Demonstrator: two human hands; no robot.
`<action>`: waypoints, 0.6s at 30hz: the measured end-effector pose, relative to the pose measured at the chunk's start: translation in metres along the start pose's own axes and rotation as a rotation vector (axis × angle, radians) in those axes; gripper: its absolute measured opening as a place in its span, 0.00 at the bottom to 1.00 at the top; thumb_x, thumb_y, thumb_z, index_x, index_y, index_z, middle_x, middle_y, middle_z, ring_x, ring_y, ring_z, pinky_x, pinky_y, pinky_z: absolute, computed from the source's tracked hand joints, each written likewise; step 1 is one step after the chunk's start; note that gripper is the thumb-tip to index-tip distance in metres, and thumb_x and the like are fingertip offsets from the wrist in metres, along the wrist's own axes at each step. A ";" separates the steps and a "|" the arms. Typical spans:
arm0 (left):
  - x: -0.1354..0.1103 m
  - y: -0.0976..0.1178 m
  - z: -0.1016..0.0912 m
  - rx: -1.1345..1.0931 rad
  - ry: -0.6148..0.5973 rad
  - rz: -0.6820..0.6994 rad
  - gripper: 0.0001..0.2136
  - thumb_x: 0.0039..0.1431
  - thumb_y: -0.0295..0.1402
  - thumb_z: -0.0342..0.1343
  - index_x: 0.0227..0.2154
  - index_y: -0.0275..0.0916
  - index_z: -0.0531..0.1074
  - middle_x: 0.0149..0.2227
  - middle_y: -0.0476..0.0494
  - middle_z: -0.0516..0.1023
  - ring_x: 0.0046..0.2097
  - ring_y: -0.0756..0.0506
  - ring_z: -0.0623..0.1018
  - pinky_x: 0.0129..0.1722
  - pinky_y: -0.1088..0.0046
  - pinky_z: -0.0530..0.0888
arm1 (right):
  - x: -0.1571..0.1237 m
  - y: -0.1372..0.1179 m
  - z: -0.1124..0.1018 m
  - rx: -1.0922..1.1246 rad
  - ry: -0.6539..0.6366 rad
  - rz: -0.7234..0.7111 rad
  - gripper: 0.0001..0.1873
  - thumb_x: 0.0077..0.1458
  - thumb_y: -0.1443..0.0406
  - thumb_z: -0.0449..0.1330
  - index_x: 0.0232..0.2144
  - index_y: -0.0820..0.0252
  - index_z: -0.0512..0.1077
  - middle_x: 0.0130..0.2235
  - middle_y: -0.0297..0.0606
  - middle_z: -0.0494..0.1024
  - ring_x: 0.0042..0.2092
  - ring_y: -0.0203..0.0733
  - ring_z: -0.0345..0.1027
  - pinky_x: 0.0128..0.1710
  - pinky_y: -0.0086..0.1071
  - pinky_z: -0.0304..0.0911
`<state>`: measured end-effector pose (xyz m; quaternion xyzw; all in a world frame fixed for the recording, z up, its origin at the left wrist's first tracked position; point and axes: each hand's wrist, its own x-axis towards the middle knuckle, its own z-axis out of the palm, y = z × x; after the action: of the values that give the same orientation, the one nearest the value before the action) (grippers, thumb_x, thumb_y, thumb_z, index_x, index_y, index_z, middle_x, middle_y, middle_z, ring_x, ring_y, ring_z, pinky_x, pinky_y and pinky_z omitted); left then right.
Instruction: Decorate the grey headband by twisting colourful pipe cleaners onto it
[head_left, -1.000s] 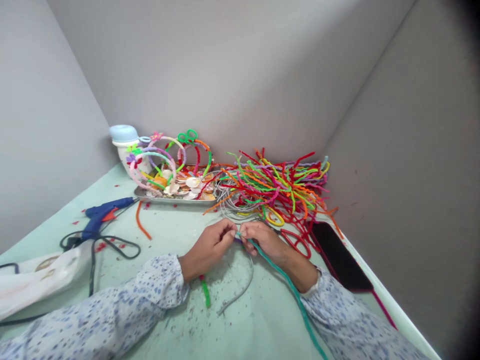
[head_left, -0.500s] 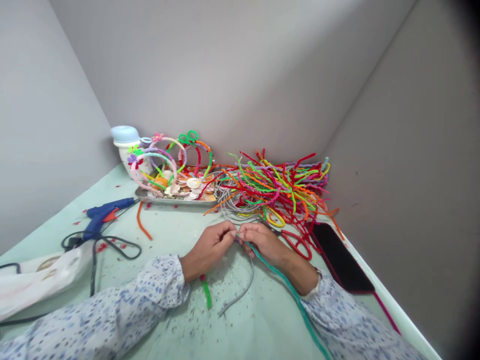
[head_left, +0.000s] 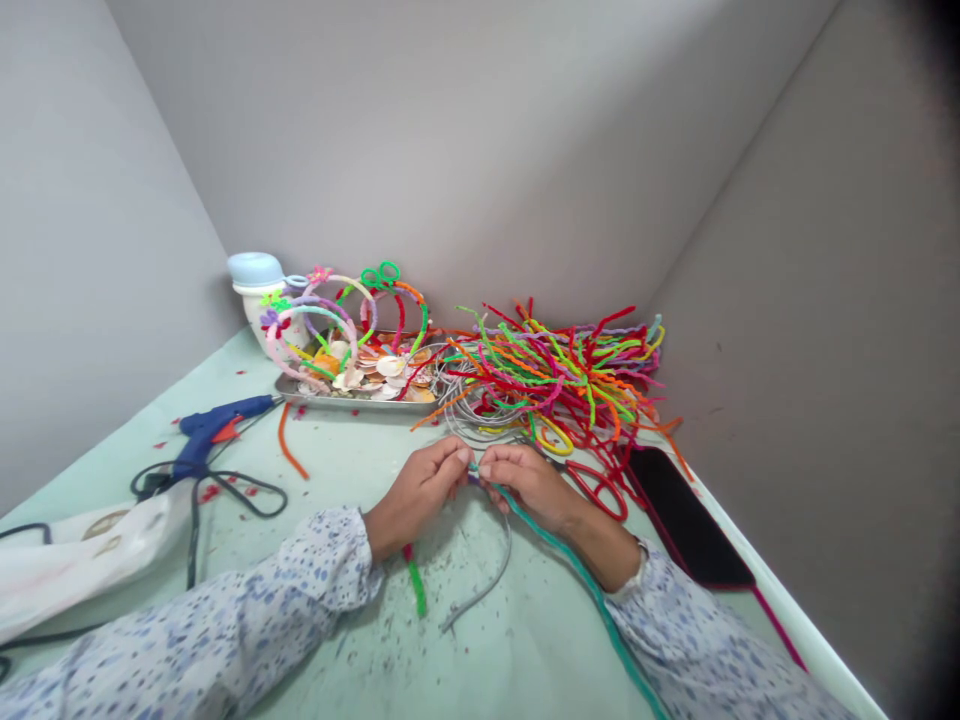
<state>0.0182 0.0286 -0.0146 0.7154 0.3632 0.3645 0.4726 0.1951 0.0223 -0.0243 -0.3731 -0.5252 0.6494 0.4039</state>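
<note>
My left hand (head_left: 426, 490) and my right hand (head_left: 531, 484) meet at mid-table, fingertips pinched close together. Between them is the end of a teal pipe cleaner (head_left: 574, 560), which trails from my right fingers down past the right wrist to the bottom edge. A grey wire (head_left: 491, 588) hangs in a curve below the fingers, its free end on the table. A short purple piece shows beside the fingertips; most of it is hidden by them. Below my left wrist lies a green pipe cleaner (head_left: 418, 588), its upper end red.
Behind my hands are heaped colourful pipe cleaners (head_left: 577, 365), a grey wire coil (head_left: 474, 410) and red-handled scissors (head_left: 598, 490). A metal tray (head_left: 352, 404) holds shells and wrapped hoops. A blue glue gun (head_left: 201, 440) with cord lies left, a black phone (head_left: 686, 515) right.
The whole view has shifted slightly. My fingertips have moved a little, and more teal shows between them now. Both hands keep their pinch.
</note>
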 end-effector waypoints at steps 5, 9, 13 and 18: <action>0.001 0.001 0.000 0.003 -0.007 -0.047 0.12 0.62 0.37 0.46 0.26 0.37 0.65 0.20 0.54 0.61 0.24 0.52 0.62 0.25 0.77 0.60 | -0.001 0.001 -0.001 -0.060 -0.004 -0.010 0.07 0.49 0.64 0.59 0.23 0.61 0.68 0.17 0.28 0.67 0.17 0.30 0.57 0.17 0.25 0.52; 0.000 0.001 0.001 -0.037 -0.003 -0.083 0.12 0.62 0.38 0.46 0.27 0.37 0.65 0.20 0.55 0.61 0.23 0.53 0.62 0.24 0.78 0.59 | -0.001 -0.001 0.000 -0.084 -0.001 -0.010 0.07 0.49 0.64 0.59 0.23 0.61 0.69 0.16 0.27 0.66 0.17 0.31 0.56 0.18 0.26 0.51; 0.000 0.001 0.001 -0.069 0.000 -0.084 0.11 0.62 0.38 0.46 0.28 0.37 0.65 0.20 0.55 0.60 0.23 0.53 0.61 0.23 0.78 0.59 | -0.002 -0.003 0.002 -0.118 0.016 -0.005 0.07 0.48 0.64 0.60 0.23 0.61 0.68 0.15 0.26 0.65 0.17 0.30 0.56 0.18 0.26 0.49; 0.000 0.000 0.001 -0.072 0.006 -0.052 0.12 0.62 0.38 0.46 0.29 0.37 0.66 0.22 0.54 0.62 0.25 0.53 0.62 0.24 0.78 0.60 | -0.002 -0.005 0.002 -0.137 0.016 0.007 0.08 0.47 0.63 0.61 0.22 0.60 0.67 0.16 0.25 0.64 0.17 0.29 0.55 0.18 0.26 0.48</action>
<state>0.0187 0.0284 -0.0147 0.6871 0.3698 0.3670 0.5064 0.1949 0.0204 -0.0192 -0.4067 -0.5640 0.6104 0.3795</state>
